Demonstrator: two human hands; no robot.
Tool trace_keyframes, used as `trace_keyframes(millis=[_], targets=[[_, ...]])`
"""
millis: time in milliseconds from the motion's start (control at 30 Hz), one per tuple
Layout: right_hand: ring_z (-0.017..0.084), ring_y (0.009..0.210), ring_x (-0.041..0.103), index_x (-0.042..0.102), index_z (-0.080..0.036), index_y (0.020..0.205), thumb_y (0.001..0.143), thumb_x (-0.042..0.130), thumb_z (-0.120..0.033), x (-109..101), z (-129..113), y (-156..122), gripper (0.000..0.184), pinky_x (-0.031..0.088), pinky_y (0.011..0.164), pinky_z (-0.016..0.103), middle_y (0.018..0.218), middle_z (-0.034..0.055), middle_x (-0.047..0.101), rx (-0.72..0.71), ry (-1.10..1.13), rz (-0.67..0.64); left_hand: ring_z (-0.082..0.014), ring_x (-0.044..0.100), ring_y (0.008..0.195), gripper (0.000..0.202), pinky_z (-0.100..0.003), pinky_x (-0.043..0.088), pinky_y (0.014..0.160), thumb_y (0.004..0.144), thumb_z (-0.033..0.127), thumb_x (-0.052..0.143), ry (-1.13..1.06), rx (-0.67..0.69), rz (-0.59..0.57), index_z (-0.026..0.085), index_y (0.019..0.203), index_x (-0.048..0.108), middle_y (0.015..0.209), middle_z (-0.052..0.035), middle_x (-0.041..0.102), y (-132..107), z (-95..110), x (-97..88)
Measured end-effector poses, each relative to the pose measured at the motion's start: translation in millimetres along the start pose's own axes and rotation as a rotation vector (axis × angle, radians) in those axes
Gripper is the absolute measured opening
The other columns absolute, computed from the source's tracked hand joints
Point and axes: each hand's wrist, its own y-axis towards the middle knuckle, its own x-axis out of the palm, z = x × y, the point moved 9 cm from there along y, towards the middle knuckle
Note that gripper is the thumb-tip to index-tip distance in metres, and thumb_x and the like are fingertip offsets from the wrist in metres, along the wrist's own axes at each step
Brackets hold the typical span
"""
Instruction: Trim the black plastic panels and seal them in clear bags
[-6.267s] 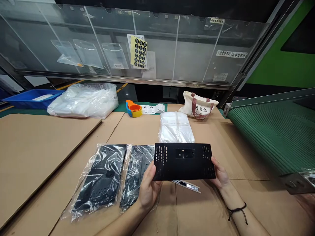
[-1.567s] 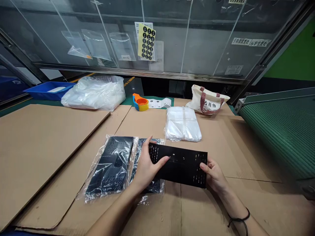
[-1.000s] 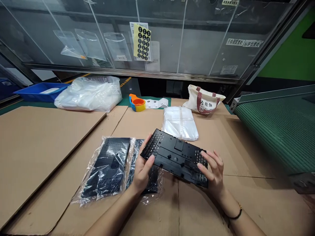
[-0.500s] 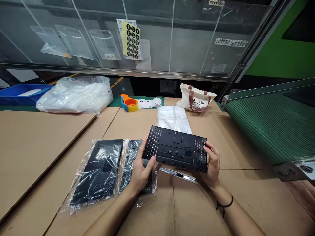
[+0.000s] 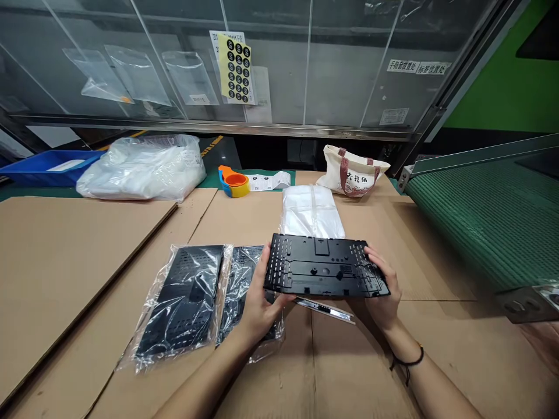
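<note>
Both my hands hold a black moulded panel (image 5: pixel 325 266) level above the cardboard, its ribbed, slotted face up. My left hand (image 5: pixel 262 294) grips its left end, with the thumb on the top edge. My right hand (image 5: pixel 384 285) holds the right end from beneath and at the edge. Just below the panel lies a utility knife (image 5: pixel 325 309) with a metal body, partly hidden. To the left, two black panels in clear plastic bags (image 5: pixel 181 299) (image 5: pixel 240 279) lie flat, the nearer one partly behind my left hand. A stack of clear bags (image 5: pixel 311 212) lies beyond the panel.
Cardboard sheets (image 5: pixel 65 279) cover the bench. Behind them are a blue tray (image 5: pixel 50 169), a white plastic bag (image 5: pixel 142 169), an orange tape dispenser (image 5: pixel 233 181), a label strip (image 5: pixel 268 181) and a canvas tote (image 5: pixel 351 171). A green conveyor (image 5: pixel 484 215) runs along the right.
The panel has been turned over, from its smooth face to its ribbed face, and now lies level in my hands. The view has shifted slightly as well.
</note>
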Motion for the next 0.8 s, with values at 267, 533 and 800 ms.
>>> trace_keyframes(millis=[267,533,800], targets=[[0.014,0.048,0.065,0.069,-0.024,0.075,0.085,0.069,-0.030,20,-37,-2,0.012,0.052,0.046,0.023,0.058,-0.0022,0.070,-0.053,-0.018,-0.204,-0.0241,0.022,0.146,0.069,-0.041,0.016,0.121,0.087,0.053,0.059,-0.398,-0.284,0.303,0.029,0.147,0.034,0.157,-0.0062,0.030,1,-22,-20.2],[0.016,0.053,0.069,0.066,-0.022,0.094,0.090,0.061,-0.023,40,-106,-15,0.006,0.055,0.049,0.023,0.067,0.0017,0.074,-0.216,0.098,-0.313,-0.0189,0.053,0.126,0.019,-0.029,0.045,0.105,0.091,0.030,0.059,-1.124,-0.714,0.576,0.018,0.105,0.064,0.124,-0.0081,0.064,-9,-45,-4.2],[0.019,0.095,0.073,0.052,-0.013,0.130,0.101,0.039,-0.030,64,-154,-38,0.036,0.061,0.076,0.024,0.092,0.0104,0.078,-0.552,0.369,-0.553,-0.0062,0.049,0.041,0.014,-0.013,0.041,0.036,0.090,0.023,0.060,-1.414,-0.877,0.180,0.011,0.097,0.065,0.057,0.0031,0.054,-13,-23,33.7]])
